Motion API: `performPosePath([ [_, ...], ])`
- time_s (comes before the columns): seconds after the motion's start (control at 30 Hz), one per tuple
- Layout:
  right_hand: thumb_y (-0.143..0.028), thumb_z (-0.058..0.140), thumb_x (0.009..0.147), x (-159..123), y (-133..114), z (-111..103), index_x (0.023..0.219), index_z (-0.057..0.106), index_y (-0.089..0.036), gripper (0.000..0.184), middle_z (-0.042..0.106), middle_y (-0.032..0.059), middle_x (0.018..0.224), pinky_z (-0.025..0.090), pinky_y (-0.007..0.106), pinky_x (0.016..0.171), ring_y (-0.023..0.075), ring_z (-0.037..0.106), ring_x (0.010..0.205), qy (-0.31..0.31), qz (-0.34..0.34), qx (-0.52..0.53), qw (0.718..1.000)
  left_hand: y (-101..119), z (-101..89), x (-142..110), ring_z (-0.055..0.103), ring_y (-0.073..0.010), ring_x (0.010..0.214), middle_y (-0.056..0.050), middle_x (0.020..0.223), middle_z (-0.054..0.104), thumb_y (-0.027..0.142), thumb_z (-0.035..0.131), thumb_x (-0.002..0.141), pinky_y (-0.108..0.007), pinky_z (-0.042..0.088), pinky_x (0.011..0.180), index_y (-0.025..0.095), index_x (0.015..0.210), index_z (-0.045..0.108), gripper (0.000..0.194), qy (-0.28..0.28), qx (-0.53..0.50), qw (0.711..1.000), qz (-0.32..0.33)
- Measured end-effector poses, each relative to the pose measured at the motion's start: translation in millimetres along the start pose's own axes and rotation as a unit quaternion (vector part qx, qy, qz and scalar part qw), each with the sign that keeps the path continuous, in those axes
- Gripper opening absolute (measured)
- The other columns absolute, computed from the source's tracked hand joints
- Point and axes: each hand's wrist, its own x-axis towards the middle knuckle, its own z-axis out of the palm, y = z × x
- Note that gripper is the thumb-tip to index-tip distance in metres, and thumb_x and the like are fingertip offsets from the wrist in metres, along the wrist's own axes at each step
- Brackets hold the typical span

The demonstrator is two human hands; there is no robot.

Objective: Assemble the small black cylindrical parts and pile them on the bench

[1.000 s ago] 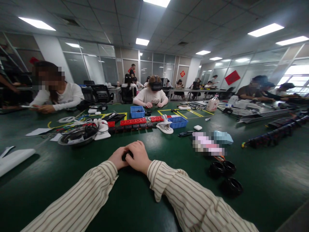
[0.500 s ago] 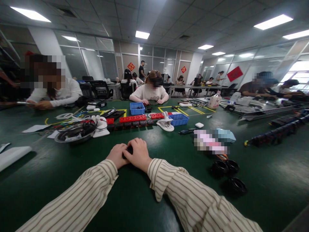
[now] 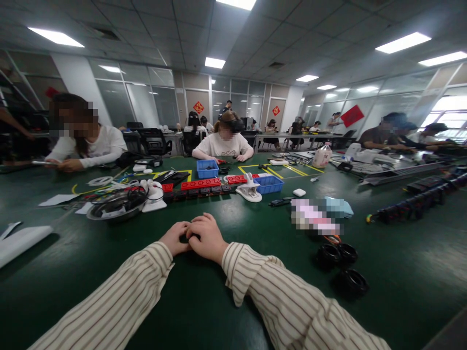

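My left hand [image 3: 175, 238] and my right hand [image 3: 207, 238] meet above the green table [image 3: 197, 301], both with curled fingers. A small black object [image 3: 185, 238] sits between them, mostly covered, so its kind cannot be made out. The fingers of my right hand lie over those of my left. To the right of my forearms are several round black rings [image 3: 353, 282], with an orange wire [image 3: 332, 239] beside them.
Ahead lie red-topped blocks [image 3: 200, 183] in a row, a white clip stand [image 3: 249, 188], and blue bins [image 3: 269, 184]. A metal bowl [image 3: 115, 210] with cables stands left. A white slab [image 3: 27, 245] lies far left. A co-worker [image 3: 222, 143] sits opposite.
My view has tilted slightly upward. The fingers of my right hand have shifted over my left hand, and less of the black object shows between them.
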Motion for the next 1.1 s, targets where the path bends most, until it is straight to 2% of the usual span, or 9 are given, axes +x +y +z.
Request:
performPosePath([
  [0.13, -0.013, 0.056, 0.074, 0, -3, -3, 0.08, 0.059, -0.02, 0.01, 0.064, -0.0008, 0.095, 0.024, 0.035, 0.1, 0.0164, 0.05, 0.099, 0.036, -0.012, 0.014, 0.999, 3, 0.2, 1, 0.054, -0.0292, 0.103, -0.007, 0.107, 0.061, 0.031, 0.068, 0.056, -0.041, 0.041, 0.094, 0.018, 0.099, 0.062, 0.046, -0.006, 0.002, 1.0, -0.006],
  [0.27, -0.025, 0.053, 0.084, 0, -3, -1, 0.093, 0.057, -0.017, 0.012, 0.06, 0.0043, 0.098, 0.032, 0.033, 0.092, 0.0179, 0.049, 0.096, 0.075, 0.032, -0.003, 0.997, 14, -0.5, 1, 0.053, -0.031, 0.105, -0.011, 0.112, 0.059, 0.035, 0.07, 0.056, -0.046, 0.038, 0.095, 0.016, 0.111, 0.054, 0.061, -0.005, 0.025, 0.999, -0.032],
  [0.43, -0.034, 0.051, 0.087, 1, 4, 7, 0.097, 0.054, -0.017, 0.02, 0.057, 0.0055, 0.097, 0.035, 0.034, 0.085, 0.0199, 0.048, 0.094, 0.071, 0.11, -0.031, 0.991, 30, -5.4, 0, 0.051, -0.0331, 0.108, -0.012, 0.11, 0.059, 0.04, 0.069, 0.057, -0.056, 0.026, 0.102, 0.017, 0.105, 0.054, 0.055, -0.002, 0.096, 0.99, -0.101],
  [0.63, -0.041, 0.059, 0.08, 3, 3, 8, 0.091, 0.055, -0.017, 0.026, 0.054, 0.0047, 0.093, 0.037, 0.034, 0.082, 0.0204, 0.048, 0.091, 0.045, 0.124, -0.054, 0.99, 31, -7.4, 1, 0.055, -0.0293, 0.099, -0.008, 0.097, 0.06, 0.035, 0.067, 0.059, -0.053, 0.028, 0.101, 0.017, 0.092, 0.056, 0.039, -0.004, 0.097, 0.992, -0.086],
  [0.77, -0.039, 0.061, 0.078, 3, 2, 7, 0.089, 0.056, -0.018, 0.024, 0.054, 0.0046, 0.092, 0.037, 0.033, 0.081, 0.0202, 0.048, 0.09, 0.04, 0.132, -0.058, 0.989, 27, -5.2, 1, 0.055, -0.0276, 0.098, -0.007, 0.096, 0.06, 0.032, 0.066, 0.059, -0.049, 0.029, 0.101, 0.018, 0.09, 0.057, 0.035, 0.001, 0.086, 0.994, -0.069],
  [0.87, -0.036, 0.059, 0.079, 2, 4, 7, 0.088, 0.057, -0.018, 0.021, 0.054, 0.0047, 0.092, 0.037, 0.033, 0.08, 0.02, 0.048, 0.089, 0.044, 0.13, -0.048, 0.989, 24, -5.3, 2, 0.056, -0.027, 0.095, -0.009, 0.098, 0.06, 0.031, 0.066, 0.059, -0.043, 0.037, 0.095, 0.016, 0.092, 0.059, 0.037, 0.003, 0.07, 0.996, -0.05],
  [0.97, -0.028, 0.058, 0.078, 3, 5, 7, 0.086, 0.057, -0.018, 0.013, 0.056, 0.0037, 0.089, 0.036, 0.033, 0.08, 0.0191, 0.049, 0.088, 0.042, 0.112, -0.032, 0.992, 20, -6.1, 1, 0.056, -0.0256, 0.095, -0.009, 0.1, 0.061, 0.031, 0.065, 0.06, -0.037, 0.044, 0.088, 0.015, 0.094, 0.061, 0.037, 0.004, 0.049, 0.998, -0.028],
  [1.1, -0.016, 0.057, 0.074, 3, 2, 4, 0.075, 0.057, -0.019, 0.003, 0.06, 0.0001, 0.082, 0.035, 0.031, 0.083, 0.0161, 0.052, 0.085, 0.026, 0.072, -0.021, 0.997, 15, -4.9, 0, 0.056, -0.0266, 0.098, -0.009, 0.103, 0.062, 0.029, 0.065, 0.06, -0.036, 0.043, 0.091, 0.014, 0.096, 0.064, 0.039, 0.004, 0.03, 1.0, -0.005],
])
